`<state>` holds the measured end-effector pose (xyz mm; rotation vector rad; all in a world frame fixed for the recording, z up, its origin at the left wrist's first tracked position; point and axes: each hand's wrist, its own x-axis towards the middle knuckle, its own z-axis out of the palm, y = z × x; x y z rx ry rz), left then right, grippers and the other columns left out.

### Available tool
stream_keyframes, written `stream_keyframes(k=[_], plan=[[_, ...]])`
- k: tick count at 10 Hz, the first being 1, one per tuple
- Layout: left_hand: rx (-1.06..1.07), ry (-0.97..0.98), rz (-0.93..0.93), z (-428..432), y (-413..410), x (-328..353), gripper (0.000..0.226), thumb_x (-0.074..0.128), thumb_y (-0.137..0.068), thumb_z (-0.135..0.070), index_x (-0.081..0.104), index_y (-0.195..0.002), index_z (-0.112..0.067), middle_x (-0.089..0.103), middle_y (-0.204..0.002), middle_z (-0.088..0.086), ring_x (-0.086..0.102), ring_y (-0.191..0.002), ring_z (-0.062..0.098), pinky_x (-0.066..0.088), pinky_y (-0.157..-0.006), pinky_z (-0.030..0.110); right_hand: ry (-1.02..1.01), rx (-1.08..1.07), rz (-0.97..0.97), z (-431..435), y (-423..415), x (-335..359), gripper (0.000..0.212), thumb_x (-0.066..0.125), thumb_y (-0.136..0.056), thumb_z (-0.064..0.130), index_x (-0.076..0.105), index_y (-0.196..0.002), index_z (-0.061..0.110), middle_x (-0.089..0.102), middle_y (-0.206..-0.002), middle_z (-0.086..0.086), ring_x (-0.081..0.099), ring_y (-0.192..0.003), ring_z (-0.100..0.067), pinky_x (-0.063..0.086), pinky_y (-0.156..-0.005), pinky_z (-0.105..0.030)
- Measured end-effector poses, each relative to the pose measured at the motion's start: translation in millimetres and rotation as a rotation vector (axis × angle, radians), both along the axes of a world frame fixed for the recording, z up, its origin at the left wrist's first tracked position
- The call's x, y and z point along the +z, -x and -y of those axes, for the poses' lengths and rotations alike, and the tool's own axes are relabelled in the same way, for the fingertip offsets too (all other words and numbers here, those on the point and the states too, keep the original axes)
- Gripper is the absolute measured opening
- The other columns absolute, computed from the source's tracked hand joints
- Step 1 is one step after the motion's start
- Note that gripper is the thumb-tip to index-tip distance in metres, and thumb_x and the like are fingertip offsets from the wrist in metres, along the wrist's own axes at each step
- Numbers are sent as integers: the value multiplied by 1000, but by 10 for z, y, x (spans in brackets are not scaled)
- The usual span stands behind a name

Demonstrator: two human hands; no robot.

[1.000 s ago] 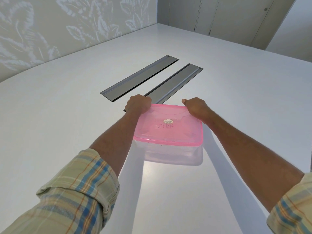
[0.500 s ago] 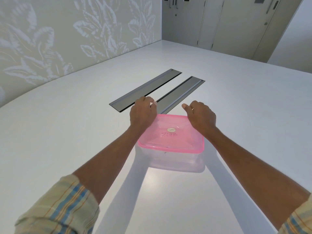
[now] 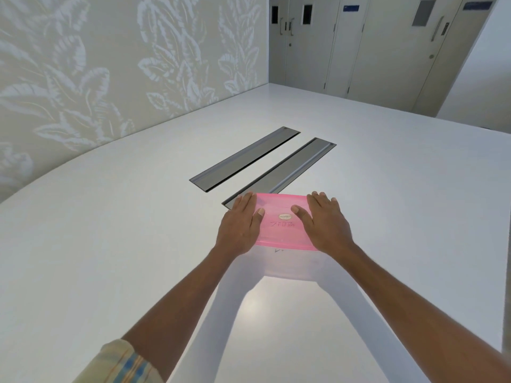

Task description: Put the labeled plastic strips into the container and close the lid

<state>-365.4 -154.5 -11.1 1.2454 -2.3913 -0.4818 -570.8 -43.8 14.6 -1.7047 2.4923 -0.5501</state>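
A clear plastic container (image 3: 290, 265) stands on the white table with a translucent pink lid (image 3: 282, 230) lying on top of it. The lid carries a round sticker and handwritten letters. My left hand (image 3: 240, 228) lies flat on the lid's left side, fingers stretched toward the far edge. My right hand (image 3: 325, 225) lies flat on the right side in the same way. Both palms rest on the lid without gripping it. The strips cannot be made out through the container's wall.
The white table (image 3: 110, 244) spreads wide around the container. Two long grey recessed panels (image 3: 243, 158) (image 3: 284, 168) lie in the table just beyond it. A leaf-patterned wall runs along the left, and pale doors stand at the far end.
Both hands went from curled over the lid's far corners to lying flat on its left and right sides. The view has tilted up, showing more of the wall and doors.
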Motion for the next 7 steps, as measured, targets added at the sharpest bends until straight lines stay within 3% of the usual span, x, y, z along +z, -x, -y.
stream_keyframes(k=[2,3,4,5,7], plan=[[-14,-6,-6,-29,-23,17,54,34,-112,-39,36,-160,-15,35,-169,5,33,-155,30,44,-116,53,-7,-2,-60,-36,-42,-4,80,25,-104,68,44,-152,8,42,-163,-11,29,-156,-30,18,-130,-48],[-5,5,72,-36,1,30,57,27,-110,-49,35,-159,-20,33,-170,1,31,-157,32,42,-117,58,-23,-2,-122,-4,4,-35,87,17,-100,75,48,-146,8,50,-156,-10,38,-150,-29,20,-129,-51],[52,-24,144,-63,21,55,64,22,-109,-57,28,-162,-20,23,-174,0,20,-162,28,30,-124,61,-53,-1,-143,26,17,-37,99,6,-95,81,48,-146,8,52,-154,-10,40,-148,-29,19,-129,-52],[130,-10,167,-139,19,124,78,22,-107,-65,22,-165,-13,16,-177,5,13,-164,26,20,-128,58,-84,18,-191,25,3,-42,112,-4,-89,86,43,-152,6,48,-158,-10,36,-152,-28,16,-130,-52],[138,148,51,-274,-229,294,89,24,-103,-69,19,-167,-7,16,-177,10,13,-165,27,15,-133,46,7,11,-230,74,-16,89,110,4,-91,83,31,-159,1,33,-168,-17,22,-160,-33,15,-131,-52]])
